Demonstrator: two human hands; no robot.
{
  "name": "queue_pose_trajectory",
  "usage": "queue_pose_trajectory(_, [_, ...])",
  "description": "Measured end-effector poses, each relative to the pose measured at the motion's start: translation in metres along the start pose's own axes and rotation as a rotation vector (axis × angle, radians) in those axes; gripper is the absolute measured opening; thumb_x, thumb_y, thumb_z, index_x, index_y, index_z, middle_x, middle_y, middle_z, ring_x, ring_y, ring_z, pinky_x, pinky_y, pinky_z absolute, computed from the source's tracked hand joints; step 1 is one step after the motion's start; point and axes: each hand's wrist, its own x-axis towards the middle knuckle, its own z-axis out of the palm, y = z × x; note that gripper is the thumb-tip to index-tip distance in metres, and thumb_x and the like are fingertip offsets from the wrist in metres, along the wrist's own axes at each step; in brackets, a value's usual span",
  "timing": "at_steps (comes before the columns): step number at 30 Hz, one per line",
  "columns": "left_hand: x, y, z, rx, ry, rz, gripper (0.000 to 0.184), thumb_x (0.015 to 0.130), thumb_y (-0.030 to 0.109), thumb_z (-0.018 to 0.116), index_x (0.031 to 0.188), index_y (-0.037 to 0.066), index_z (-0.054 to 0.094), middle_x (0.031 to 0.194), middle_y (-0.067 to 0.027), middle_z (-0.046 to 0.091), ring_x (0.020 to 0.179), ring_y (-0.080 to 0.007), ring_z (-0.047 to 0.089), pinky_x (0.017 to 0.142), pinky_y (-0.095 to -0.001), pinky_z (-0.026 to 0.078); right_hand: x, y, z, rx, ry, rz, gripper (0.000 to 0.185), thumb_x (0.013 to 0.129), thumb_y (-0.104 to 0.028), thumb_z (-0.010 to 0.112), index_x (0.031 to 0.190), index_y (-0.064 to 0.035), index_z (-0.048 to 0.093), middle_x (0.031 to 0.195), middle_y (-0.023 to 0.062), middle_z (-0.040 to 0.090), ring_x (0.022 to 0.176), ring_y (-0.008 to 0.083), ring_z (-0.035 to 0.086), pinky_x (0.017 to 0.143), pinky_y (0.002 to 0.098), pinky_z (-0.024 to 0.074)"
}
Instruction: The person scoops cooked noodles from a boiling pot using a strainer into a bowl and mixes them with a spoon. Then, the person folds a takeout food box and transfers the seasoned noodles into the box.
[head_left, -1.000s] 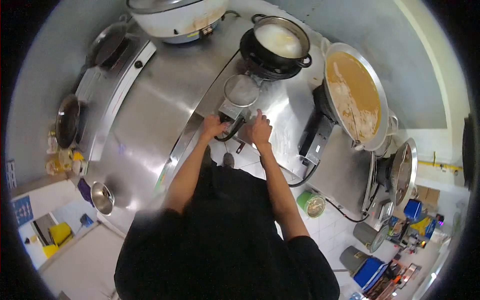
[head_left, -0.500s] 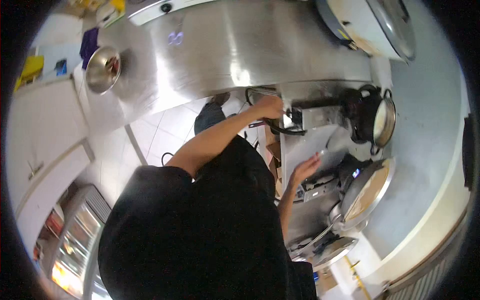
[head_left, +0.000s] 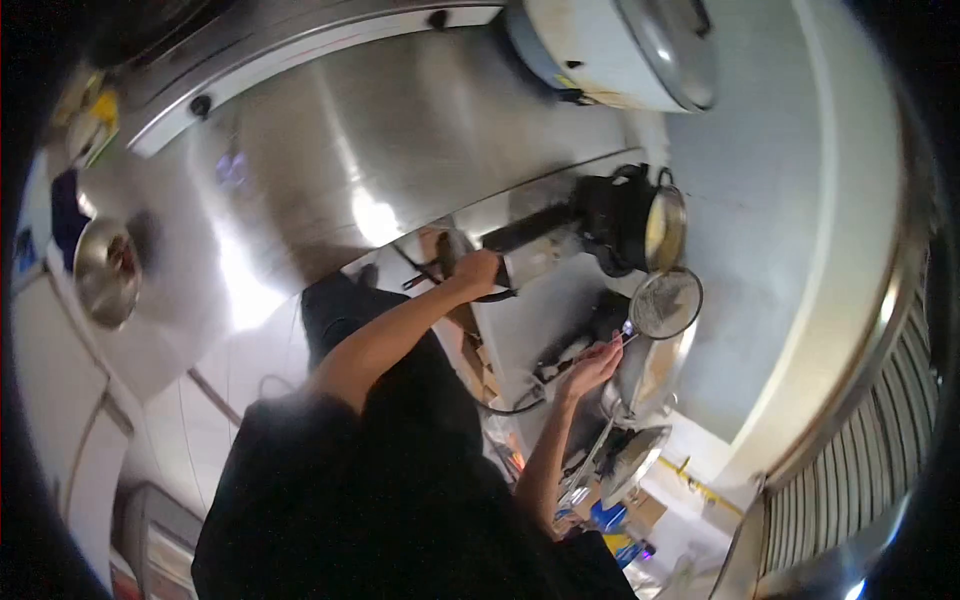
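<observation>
Currently, in the head view, the right hand (head_left: 595,368) grips the thin handle of a mesh strainer (head_left: 667,302), raised well off the table's near edge and overlapping the wok (head_left: 628,380) behind it. The left hand (head_left: 478,272) is at the front end of a burner (head_left: 535,260), just beyond that edge; whether its fingers close on anything, I cannot tell. A black pot (head_left: 628,235) sits at the burner's far end. On the steel table (head_left: 310,130), a white cooker (head_left: 600,55) stands near the right end and a metal bowl (head_left: 95,262) at the left.
</observation>
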Motion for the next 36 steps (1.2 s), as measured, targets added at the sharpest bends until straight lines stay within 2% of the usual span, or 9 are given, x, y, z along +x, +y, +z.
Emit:
queue_pose_trajectory(7, [-0.005,0.004,0.005,0.134,0.030,-0.016,0.019,0.075,0.012,0.071,0.087,-0.002,0.068,0.095,-0.0248,0.068,0.091,-0.0394,0.068,0.081,-0.0478,0.056,0.107,-0.009,-0.041,-0.265,-0.015,-0.290,0.041,0.104,-0.028,0.044,0.136,-0.0019,0.052,0.077,0.0016,0.055,0.062,0.0082,0.048,0.054,0.0232,0.0395])
queue_pose_trajectory(10, [-0.004,0.005,0.007,0.157,0.040,0.015,0.024,0.076,0.017,0.073,0.086,-0.003,0.068,0.091,-0.0248,0.068,0.089,-0.0392,0.068,0.079,-0.0478,0.056,0.158,-0.012,-0.028,-0.607,0.004,-0.572,0.041,0.100,-0.022,0.047,0.134,-0.0013,0.054,0.087,0.0148,0.067,0.069,0.0239,0.062,0.062,0.0357,0.0481])
queue_pose_trajectory(16, [-0.005,-0.032,-0.010,0.201,-0.104,0.241,0.036,0.082,0.035,0.072,0.097,0.001,0.072,0.085,-0.0194,0.071,0.080,-0.0381,0.069,0.077,-0.0462,0.055,0.248,-0.017,0.002,-1.180,-0.163,-0.200,0.040,0.093,-0.021,0.046,0.125,-0.0035,0.062,0.111,0.0276,0.066,0.108,0.0462,0.061,0.089,0.0493,0.0502])
queue_pose_trajectory(18, [-0.022,-0.033,-0.047,0.128,-0.227,0.275,0.042,0.087,0.040,0.068,0.106,0.003,0.071,0.093,-0.0136,0.073,0.078,-0.0393,0.069,0.080,-0.0475,0.054,0.276,-0.009,0.015,-1.217,-0.274,-0.191,0.038,0.092,-0.021,0.047,0.121,-0.0054,0.065,0.110,0.0235,0.068,0.106,0.0441,0.063,0.090,0.0481,0.0509])
queue_pose_trajectory(21, [-0.062,-0.066,-0.079,-0.132,-0.115,0.010,0.033,0.095,0.029,0.066,0.109,0.000,0.068,0.091,-0.0143,0.072,0.075,-0.0148,0.071,0.064,-0.0309,0.056,0.317,0.029,0.018,-1.127,-0.427,-0.408,0.034,0.091,-0.021,0.048,0.114,-0.0074,0.069,0.108,0.0199,0.070,0.103,0.0405,0.065,0.090,0.0455,0.0518])
queue_pose_trajectory(24, [-0.101,-0.118,-0.102,-0.092,0.030,0.010,0.025,0.094,0.024,0.065,0.104,0.001,0.068,0.090,-0.0143,0.070,0.080,-0.0202,0.069,0.069,-0.0343,0.055,0.322,0.044,0.007,-0.860,-0.417,-0.494,0.031,0.093,-0.018,0.046,0.107,-0.0080,0.072,0.103,0.0191,0.071,0.101,0.0379,0.066,0.089,0.0436,0.0523])
queue_pose_trajectory(26, [-0.140,-0.092,-0.129,-0.313,0.203,-0.077,0.025,0.097,0.023,0.062,0.107,0.001,0.067,0.091,-0.0102,0.070,0.076,-0.0171,0.067,0.062,-0.0327,0.055,0.295,0.019,0.002,-0.640,-0.328,-0.309,0.029,0.096,-0.016,0.046,0.107,-0.0065,0.071,0.100,0.0189,0.071,0.099,0.0381,0.067,0.086,0.0440,0.0526])
queue_pose_trajectory(29, [-0.168,-0.052,-0.153,-0.541,0.335,-0.351,0.026,0.098,0.023,0.061,0.111,0.002,0.066,0.093,-0.0101,0.069,0.077,-0.0181,0.069,0.064,-0.0308,0.057,0.257,0.000,-0.011,-0.536,-0.243,-0.413,0.028,0.097,-0.018,0.048,0.112,-0.0066,0.069,0.096,0.0228,0.070,0.091,0.0409,0.068,0.080,0.0463,0.0536])
queue_pose_trajectory(36, [-0.172,-0.051,-0.149,-0.636,0.586,-0.329,0.034,0.098,0.026,0.063,0.115,-0.004,0.062,0.093,-0.0158,0.070,0.074,-0.0210,0.070,0.064,-0.0310,0.058,0.231,-0.049,-0.017,-0.932,-0.132,-0.235,0.025,0.093,-0.011,0.051,0.113,-0.0046,0.064,0.086,0.0270,0.068,0.079,0.0474,0.066,0.071,0.0547,0.0534])
